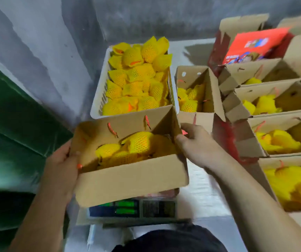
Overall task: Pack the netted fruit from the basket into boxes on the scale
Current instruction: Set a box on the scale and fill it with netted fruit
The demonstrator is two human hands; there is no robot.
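Note:
An open cardboard box point(128, 180) sits tilted over the scale point(133, 210), with several fruit in yellow foam net point(138, 144) inside. My left hand point(64, 166) grips the box's left wall, thumb over the rim. My right hand point(195, 140) holds the right wall, thumb on its edge. Behind the box stands a white plastic basket point(98, 91) heaped with netted fruit point(137, 75).
A grey wall and green panel point(15, 133) close off the left. Another open box with fruit point(193, 99) stands right of the basket. Rows of filled boxes point(282, 139) with raised flaps crowd the right side. A red printed carton point(255, 46) lies at the back right.

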